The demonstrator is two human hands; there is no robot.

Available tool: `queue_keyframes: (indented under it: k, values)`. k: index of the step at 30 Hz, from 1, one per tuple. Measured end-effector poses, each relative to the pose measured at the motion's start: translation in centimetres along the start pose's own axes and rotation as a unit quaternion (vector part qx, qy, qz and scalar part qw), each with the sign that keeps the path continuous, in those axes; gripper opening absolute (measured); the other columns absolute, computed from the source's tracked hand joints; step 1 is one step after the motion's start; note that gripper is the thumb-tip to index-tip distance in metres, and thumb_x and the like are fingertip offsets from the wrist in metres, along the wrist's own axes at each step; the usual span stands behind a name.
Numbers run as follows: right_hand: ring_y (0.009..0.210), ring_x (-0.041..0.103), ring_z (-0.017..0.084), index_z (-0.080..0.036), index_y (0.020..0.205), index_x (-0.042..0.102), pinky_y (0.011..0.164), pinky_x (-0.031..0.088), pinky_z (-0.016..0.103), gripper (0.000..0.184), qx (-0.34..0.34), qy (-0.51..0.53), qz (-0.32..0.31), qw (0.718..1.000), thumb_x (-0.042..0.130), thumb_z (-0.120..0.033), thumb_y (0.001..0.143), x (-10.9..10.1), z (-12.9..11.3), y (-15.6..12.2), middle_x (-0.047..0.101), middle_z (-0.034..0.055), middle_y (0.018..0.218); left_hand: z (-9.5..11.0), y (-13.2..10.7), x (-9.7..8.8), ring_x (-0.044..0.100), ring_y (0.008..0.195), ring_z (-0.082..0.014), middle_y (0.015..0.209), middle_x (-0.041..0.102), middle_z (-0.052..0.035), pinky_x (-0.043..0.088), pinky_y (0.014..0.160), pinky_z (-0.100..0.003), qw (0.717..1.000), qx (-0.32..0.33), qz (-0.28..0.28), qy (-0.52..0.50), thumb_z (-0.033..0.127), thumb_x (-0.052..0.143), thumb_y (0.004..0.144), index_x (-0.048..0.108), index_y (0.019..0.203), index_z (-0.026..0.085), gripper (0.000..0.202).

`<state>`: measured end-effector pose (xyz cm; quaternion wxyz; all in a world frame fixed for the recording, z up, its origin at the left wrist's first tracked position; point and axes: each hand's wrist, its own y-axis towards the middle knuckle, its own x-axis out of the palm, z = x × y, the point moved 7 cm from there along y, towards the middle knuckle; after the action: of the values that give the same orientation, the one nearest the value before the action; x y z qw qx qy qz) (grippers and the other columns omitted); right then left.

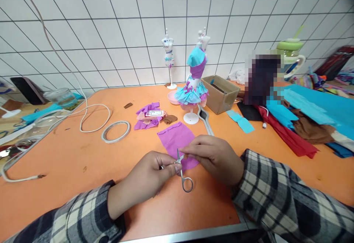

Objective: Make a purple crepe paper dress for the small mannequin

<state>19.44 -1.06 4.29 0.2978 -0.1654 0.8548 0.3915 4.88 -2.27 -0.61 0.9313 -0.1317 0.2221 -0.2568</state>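
Note:
Small metal scissors [186,184] are pinched near the pivot between the thumb and fingers of my left hand [156,169]. Their blades point away from me and stand slightly apart, and one finger loop hangs toward me. My right hand [212,156] is closed, its fingertips pressed together at one blade. Whether they grip the blade or some small scrap on it is hidden. Beneath both hands a piece of purple cloth [177,138] lies flat on the orange table [91,173].
Behind stand a mini mannequin in a blue and purple dress [197,69], a bare-topped mannequin [167,49] and a cardboard box [221,97]. A tape roll [116,131] and white cable [83,119] lie left. Tweezers [205,119], blue cloth [240,121] and red cloth [287,136] lie right.

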Motion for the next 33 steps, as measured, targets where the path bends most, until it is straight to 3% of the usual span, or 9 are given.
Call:
queue_keyframes:
  k: [4, 7, 9, 12, 16, 20, 24, 26, 33]
  values:
    - [0.076, 0.062, 0.015, -0.021, 0.092, 0.072, 0.069, 0.047, 0.026, 0.013, -0.036, -0.079, 0.038, 0.995, 0.059, -0.021, 0.092, -0.1, -1.2, -0.6, 0.071, 0.0035, 0.083, 0.4, 0.0, 0.1, 0.027, 0.039, -0.0066, 0.042, 0.032, 0.0082, 0.020, 0.040, -0.020, 0.999, 0.031, 0.009, 0.011, 0.045, 0.052, 0.087, 0.057, 0.063, 0.016, 0.039]
    - [0.077, 0.061, 0.015, -0.022, 0.083, 0.074, 0.068, 0.045, 0.027, 0.013, -0.030, -0.097, 0.051, 0.994, 0.062, -0.018, 0.088, 0.0, -1.4, -0.6, 0.070, 0.0054, 0.092, 0.8, 0.0, 0.3, 0.026, 0.046, -0.0074, 0.048, 0.032, 0.0067, 0.020, 0.044, -0.021, 0.998, 0.060, 0.009, 0.032, 0.042, 0.050, 0.089, 0.056, 0.062, 0.015, 0.039]
    - [0.080, 0.064, 0.015, -0.022, 0.082, 0.074, 0.073, 0.047, 0.027, 0.009, 0.003, -0.056, 0.028, 0.998, 0.067, -0.017, 0.084, 0.4, -1.0, -0.4, 0.072, 0.0042, 0.096, 0.8, 0.0, 0.4, 0.026, 0.051, -0.0082, 0.054, 0.031, 0.0057, 0.021, 0.047, -0.022, 0.996, 0.069, 0.007, 0.052, 0.040, 0.050, 0.089, 0.054, 0.060, 0.015, 0.039]
    - [0.079, 0.067, 0.014, -0.022, 0.080, 0.073, 0.075, 0.048, 0.025, 0.007, 0.066, 0.016, -0.032, 0.997, 0.070, -0.016, 0.082, 1.2, 0.0, -0.2, 0.075, 0.0000, 0.086, 0.5, 0.1, 0.6, 0.026, 0.055, -0.0092, 0.059, 0.027, 0.0049, 0.022, 0.050, -0.023, 0.994, 0.075, -0.003, 0.074, 0.038, 0.050, 0.089, 0.048, 0.058, 0.016, 0.038]
    - [0.079, 0.067, 0.014, -0.023, 0.084, 0.075, 0.072, 0.046, 0.025, 0.009, 0.130, 0.025, -0.082, 0.988, 0.067, -0.020, 0.085, 1.7, 1.1, -0.2, 0.075, -0.0007, 0.085, 0.1, 0.2, 0.8, 0.025, 0.055, -0.0095, 0.059, 0.026, 0.0048, 0.021, 0.050, -0.023, 0.994, 0.075, 0.002, 0.079, 0.037, 0.049, 0.088, 0.044, 0.057, 0.017, 0.037]
    - [0.060, 0.055, 0.009, -0.022, 0.077, 0.075, 0.056, 0.037, 0.022, 0.008, 0.194, 0.060, -0.153, 0.967, 0.068, -0.021, 0.080, 2.5, 2.0, -0.7, 0.067, -0.0036, 0.066, 0.0, 0.0, 1.4, 0.025, 0.054, -0.0091, 0.057, 0.026, 0.0052, 0.021, 0.049, -0.023, 0.992, 0.079, -0.011, 0.095, 0.034, 0.050, 0.088, 0.044, 0.057, 0.017, 0.036]
    - [0.048, 0.041, 0.007, -0.017, 0.068, 0.072, 0.045, 0.032, 0.019, 0.006, 0.263, 0.168, -0.220, 0.924, 0.068, -0.018, 0.072, 3.4, 2.4, -1.5, 0.054, -0.0058, 0.051, 0.7, -0.5, 2.2, 0.025, 0.052, -0.0083, 0.055, 0.027, 0.0055, 0.021, 0.048, -0.022, 0.987, 0.102, -0.036, 0.117, 0.029, 0.051, 0.088, 0.047, 0.056, 0.016, 0.036]
    - [0.046, 0.041, 0.006, -0.016, 0.068, 0.073, 0.043, 0.031, 0.018, 0.005, 0.277, 0.200, -0.231, 0.911, 0.067, -0.017, 0.069, 3.4, 2.3, -1.6, 0.054, -0.0057, 0.051, 1.1, -0.8, 2.4, 0.025, 0.051, -0.0082, 0.054, 0.028, 0.0055, 0.021, 0.048, -0.022, 0.987, 0.107, -0.049, 0.112, 0.029, 0.050, 0.089, 0.052, 0.056, 0.015, 0.035]
    - [0.047, 0.044, 0.007, -0.017, 0.068, 0.075, 0.044, 0.033, 0.018, 0.007, 0.279, 0.212, -0.221, 0.910, 0.068, -0.019, 0.068, 2.6, 2.1, -1.3, 0.058, -0.0039, 0.052, 1.5, -0.9, 2.5, 0.025, 0.050, -0.0080, 0.053, 0.028, 0.0056, 0.022, 0.047, -0.022, 0.989, 0.098, -0.071, 0.082, 0.030, 0.050, 0.089, 0.054, 0.058, 0.014, 0.035]
